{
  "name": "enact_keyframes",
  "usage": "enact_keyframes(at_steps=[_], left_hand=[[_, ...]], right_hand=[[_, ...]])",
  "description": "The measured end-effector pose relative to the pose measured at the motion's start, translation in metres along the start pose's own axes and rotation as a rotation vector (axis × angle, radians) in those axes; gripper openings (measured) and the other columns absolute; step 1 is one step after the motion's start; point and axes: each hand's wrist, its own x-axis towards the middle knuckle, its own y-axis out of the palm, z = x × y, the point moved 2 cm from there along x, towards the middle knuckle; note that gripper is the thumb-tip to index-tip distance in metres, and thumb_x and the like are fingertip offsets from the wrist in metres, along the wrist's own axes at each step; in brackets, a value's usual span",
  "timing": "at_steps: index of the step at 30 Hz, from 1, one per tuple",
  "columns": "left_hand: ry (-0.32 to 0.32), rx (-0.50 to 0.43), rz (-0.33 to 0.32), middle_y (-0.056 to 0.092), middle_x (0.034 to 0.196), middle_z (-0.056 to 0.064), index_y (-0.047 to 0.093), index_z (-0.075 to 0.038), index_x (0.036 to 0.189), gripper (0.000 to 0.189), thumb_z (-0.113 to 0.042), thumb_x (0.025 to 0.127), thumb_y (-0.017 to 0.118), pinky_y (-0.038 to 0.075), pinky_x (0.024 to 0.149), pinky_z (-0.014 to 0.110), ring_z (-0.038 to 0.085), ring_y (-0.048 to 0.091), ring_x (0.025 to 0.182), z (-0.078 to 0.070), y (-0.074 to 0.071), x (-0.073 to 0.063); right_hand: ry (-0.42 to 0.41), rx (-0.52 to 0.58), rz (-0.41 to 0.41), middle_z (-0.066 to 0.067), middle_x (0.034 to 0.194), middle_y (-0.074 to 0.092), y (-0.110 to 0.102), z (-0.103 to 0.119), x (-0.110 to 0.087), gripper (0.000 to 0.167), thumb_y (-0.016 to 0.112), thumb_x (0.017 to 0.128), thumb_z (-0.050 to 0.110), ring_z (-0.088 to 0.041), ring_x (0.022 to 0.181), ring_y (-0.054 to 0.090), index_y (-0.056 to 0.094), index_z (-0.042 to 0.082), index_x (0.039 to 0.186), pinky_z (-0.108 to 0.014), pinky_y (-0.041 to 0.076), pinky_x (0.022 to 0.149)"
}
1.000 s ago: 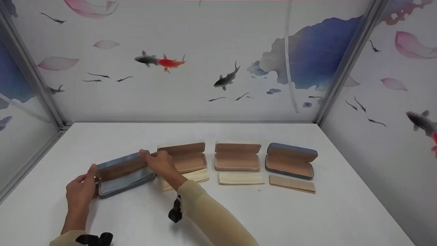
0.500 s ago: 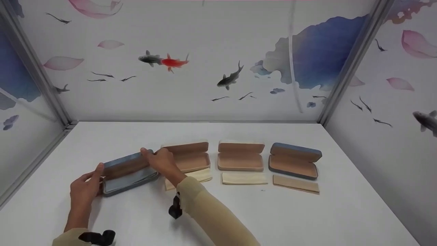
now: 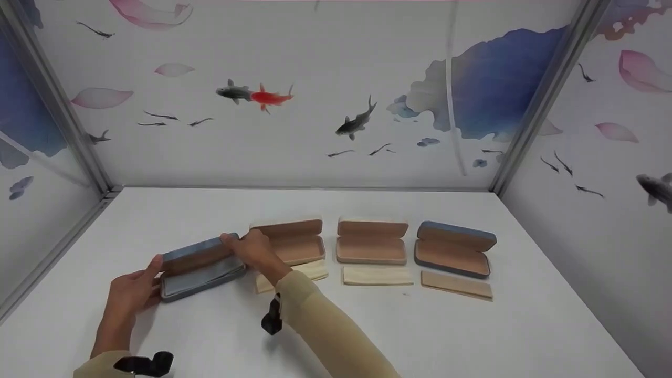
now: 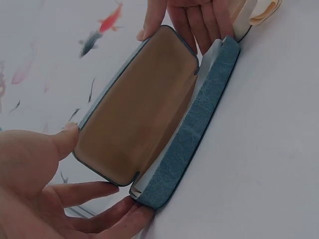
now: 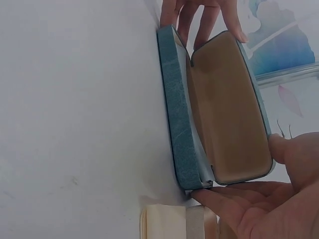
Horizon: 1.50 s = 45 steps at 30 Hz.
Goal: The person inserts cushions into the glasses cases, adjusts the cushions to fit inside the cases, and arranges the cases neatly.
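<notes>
A blue glasses case (image 3: pixel 202 281) stands with its lid raised at the left of the table, showing a brown lining (image 4: pixel 144 104). A folded pale blue-grey cloth (image 3: pixel 191 278) lies in its base. My left hand (image 3: pixel 128 291) holds the case's left end, thumb at the lid's edge and fingers against the end of the base. At the opposite end my right hand (image 3: pixel 257 249) grips likewise, its thumb (image 5: pixel 278 148) on the lid edge and its fingers spread below along the base.
To the right stand a cream-edged case (image 3: pixel 296 251), a second pale case (image 3: pixel 371 252) and another blue case (image 3: pixel 451 257), all with lids up. Before them lie cream cloths (image 3: pixel 310 270) (image 3: pixel 377 276) and a tan cloth (image 3: pixel 457 285). Patterned walls (image 3: pixel 294 163) enclose the table.
The head view has shifted slightly. Both hands keep their hold on the blue case, which stays where it was on the table.
</notes>
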Motion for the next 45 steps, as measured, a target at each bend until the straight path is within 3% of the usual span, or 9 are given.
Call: enact_keyframes(at_steps=[2,6,11,15,19,26,34,42,45], left_hand=[[0.013,0.007,0.01,0.029,0.156,0.035,0.022,0.012,0.152,0.107,-0.075,0.092,0.035,0.05,0.104,0.036,0.043,0.038,0.144,-0.001,-0.001,-0.001],[0.033,0.044,-0.001,0.034,0.153,0.036,0.027,0.014,0.15,0.105,-0.073,0.093,0.039,0.059,0.085,0.026,0.035,0.063,0.123,-0.002,-0.003,-0.001],[0.064,0.106,-0.005,0.039,0.149,0.035,0.032,0.015,0.148,0.101,-0.071,0.095,0.04,0.056,0.094,0.036,0.02,0.074,0.1,-0.002,-0.006,0.0],[0.081,0.159,0.009,0.042,0.147,0.034,0.033,0.016,0.147,0.1,-0.07,0.096,0.038,0.044,0.108,0.053,0.029,0.072,0.106,0.0,-0.008,0.0],[0.087,0.215,0.035,0.041,0.148,0.033,0.031,0.016,0.147,0.102,-0.072,0.095,0.035,0.036,0.113,0.059,0.039,0.064,0.121,0.0,-0.01,-0.001],[0.11,0.243,0.05,0.043,0.147,0.034,0.031,0.018,0.146,0.099,-0.068,0.098,0.032,0.044,0.107,0.056,0.04,0.063,0.122,-0.003,-0.008,-0.002],[0.099,0.339,0.013,0.028,0.151,0.042,0.031,0.016,0.147,0.099,-0.07,0.098,0.029,0.031,0.115,0.063,0.058,0.027,0.141,-0.005,-0.005,-0.005],[0.116,0.299,0.064,0.047,0.141,0.037,0.029,0.018,0.147,0.099,-0.067,0.098,0.04,0.038,0.111,0.06,0.046,0.053,0.13,-0.004,-0.009,-0.003],[0.123,0.311,0.066,0.048,0.14,0.037,0.03,0.018,0.146,0.099,-0.067,0.097,0.04,0.04,0.109,0.06,0.046,0.055,0.128,-0.005,-0.008,-0.003]], right_hand=[[-0.009,-0.014,0.011,0.005,0.058,0.027,-0.001,0.0,0.001,0.05,0.065,0.095,0.047,-0.012,0.053,0.024,0.041,0.015,0.065,-0.031,0.03,0.056],[-0.035,-0.062,0.002,0.007,0.052,0.023,-0.003,0.0,0.001,0.056,0.065,0.096,0.045,-0.01,0.049,0.019,0.034,0.017,0.059,-0.03,0.024,0.05],[-0.063,-0.09,-0.005,0.007,0.049,0.022,-0.002,-0.001,0.002,0.06,0.066,0.096,0.041,-0.009,0.046,0.017,0.032,0.016,0.054,-0.029,0.02,0.046],[-0.064,-0.077,-0.008,0.007,0.048,0.023,0.0,-0.003,0.002,0.06,0.067,0.096,0.039,-0.009,0.045,0.017,0.033,0.016,0.053,-0.028,0.019,0.045],[-0.088,-0.077,-0.019,0.007,0.047,0.024,0.003,-0.006,0.0,0.06,0.067,0.096,0.038,-0.009,0.044,0.017,0.033,0.015,0.052,-0.027,0.018,0.044],[-0.078,-0.063,-0.039,0.007,0.048,0.023,0.005,-0.008,0.0,0.058,0.068,0.096,0.036,-0.009,0.046,0.018,0.033,0.016,0.054,-0.027,0.019,0.046],[-0.051,-0.066,-0.06,0.006,0.057,0.027,0.004,-0.008,-0.001,0.046,0.069,0.095,0.036,-0.01,0.052,0.025,0.039,0.014,0.068,-0.028,0.023,0.05],[-0.053,-0.067,-0.068,0.006,0.059,0.033,0.006,-0.01,-0.004,0.042,0.07,0.094,0.034,-0.011,0.058,0.036,0.046,0.013,0.067,-0.028,0.029,0.054],[-0.068,-0.056,-0.072,0.006,0.057,0.031,0.007,-0.012,-0.004,0.047,0.07,0.095,0.034,-0.011,0.056,0.034,0.043,0.014,0.062,-0.028,0.028,0.053]])
